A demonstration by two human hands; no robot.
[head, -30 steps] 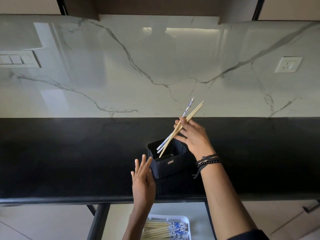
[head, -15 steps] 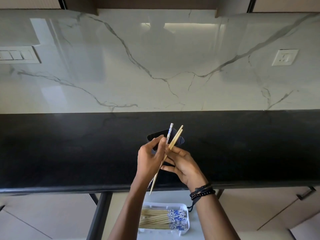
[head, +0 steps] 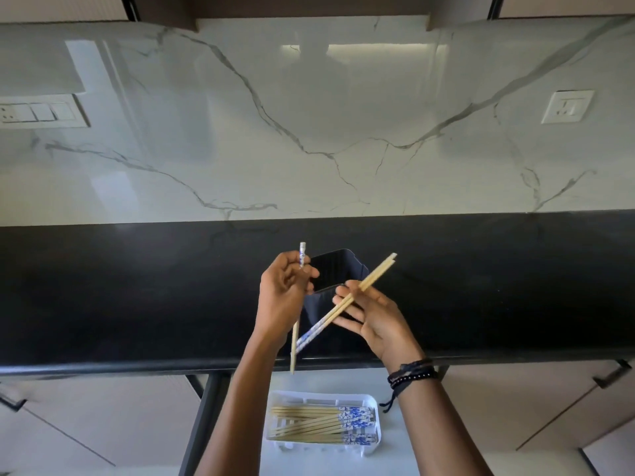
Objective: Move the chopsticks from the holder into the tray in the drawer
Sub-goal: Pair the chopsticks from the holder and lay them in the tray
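My left hand (head: pixel 280 297) grips one chopstick (head: pixel 294 345) nearly upright, its blue-patterned end up and its bare tip hanging past the counter edge. Two more chopsticks (head: pixel 372 276) lie slanted in my right hand (head: pixel 372 316), their patterned ends pointing down-left toward the single one. Both hands hover over the black holder (head: pixel 335 267), which stands on the dark counter and looks empty. Below, in the open drawer, the white tray (head: pixel 372 401) holds several chopsticks laid lengthwise with patterned ends to the right.
The black counter (head: pixel 137 297) runs across the view with a rounded front edge. A marble backsplash (head: pixel 309 132) rises behind it, with a switch plate (head: pixel 37 111) at left and a socket (head: pixel 567 106) at right. Cabinet fronts with dark handles flank the drawer.
My right hand lifted the chopsticks out of the holder and brought them nearer. My left hand took one of them, and the two hands have now drawn apart.
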